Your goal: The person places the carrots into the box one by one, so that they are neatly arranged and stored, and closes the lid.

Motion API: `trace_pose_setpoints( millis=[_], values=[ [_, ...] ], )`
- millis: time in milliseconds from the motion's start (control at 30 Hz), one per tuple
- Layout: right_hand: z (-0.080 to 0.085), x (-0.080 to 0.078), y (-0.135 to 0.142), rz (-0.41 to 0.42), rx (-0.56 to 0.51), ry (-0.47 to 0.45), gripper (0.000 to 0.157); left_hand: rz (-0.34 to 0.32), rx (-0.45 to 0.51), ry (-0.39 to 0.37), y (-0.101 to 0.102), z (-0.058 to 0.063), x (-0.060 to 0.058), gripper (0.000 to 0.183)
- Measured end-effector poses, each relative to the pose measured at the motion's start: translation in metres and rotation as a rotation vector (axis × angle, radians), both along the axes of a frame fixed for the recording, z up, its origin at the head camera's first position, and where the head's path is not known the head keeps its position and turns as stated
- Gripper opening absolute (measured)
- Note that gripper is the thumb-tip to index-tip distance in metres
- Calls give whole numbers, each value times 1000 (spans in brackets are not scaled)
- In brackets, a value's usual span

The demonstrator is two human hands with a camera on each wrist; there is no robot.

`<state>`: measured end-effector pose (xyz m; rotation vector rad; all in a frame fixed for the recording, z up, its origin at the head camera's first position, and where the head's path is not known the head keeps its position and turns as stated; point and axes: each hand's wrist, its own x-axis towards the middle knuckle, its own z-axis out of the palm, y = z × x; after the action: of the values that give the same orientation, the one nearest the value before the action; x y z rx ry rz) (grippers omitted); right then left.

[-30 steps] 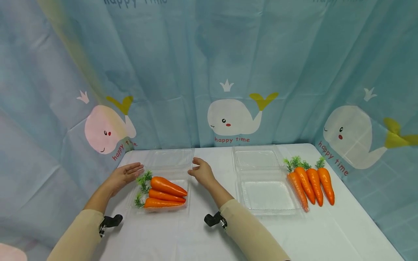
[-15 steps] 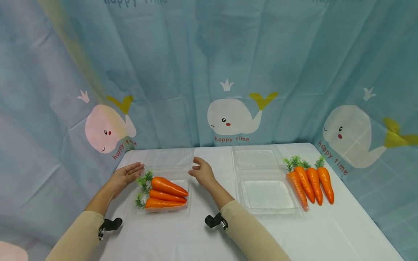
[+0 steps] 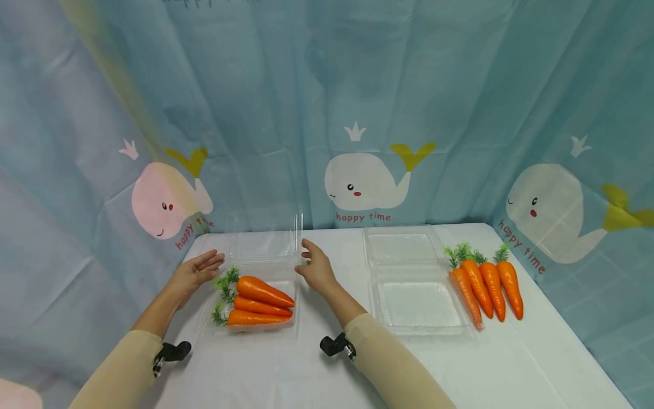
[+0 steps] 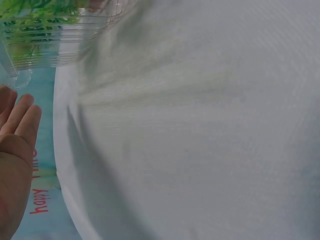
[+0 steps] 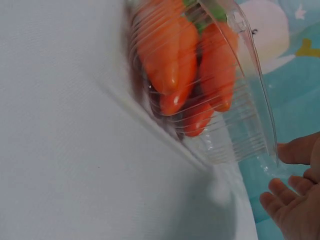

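A clear plastic clamshell box [image 3: 298, 318] on the left holds several orange carrots [image 3: 260, 291] with green tops. Its hinged lid [image 3: 263, 241] is tilted up behind the base. My left hand [image 3: 191, 277] is at the box's rear left corner, fingers extended towards the lid. At the rear right corner is my right hand [image 3: 318, 271], with fingers fairly straight beside the lid. In the right wrist view, the right thumb [image 5: 299, 150] meets the box's clear edge. Actual fingertip contact with the lid is hard to see through the plastic.
A second clamshell box [image 3: 421, 307] lies open with its lid [image 3: 403, 248] flat behind it. Several carrots [image 3: 490, 287] lie side by side along its right edge. A whale-print curtain [image 3: 286, 113] stands behind and beside the white table [image 3: 337, 386].
The left box's lid has swung up from lying flat to a tilt against the curtain. My hands have risen very slightly at the fingers. The carrots have not moved.
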<state>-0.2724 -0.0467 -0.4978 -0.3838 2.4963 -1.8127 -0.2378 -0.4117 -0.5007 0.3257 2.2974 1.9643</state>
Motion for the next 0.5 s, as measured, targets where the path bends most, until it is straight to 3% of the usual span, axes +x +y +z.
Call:
trace_pose_setpoints(
  millis=[367,500],
  values=[
    [20,-9,-4,-9,-13,14,78,22,-118,-45,4,8,-13,73],
    [27,-13,-3,-12,-24,46,77,-2,-152,-7,6,12,-17,73]
  ],
)
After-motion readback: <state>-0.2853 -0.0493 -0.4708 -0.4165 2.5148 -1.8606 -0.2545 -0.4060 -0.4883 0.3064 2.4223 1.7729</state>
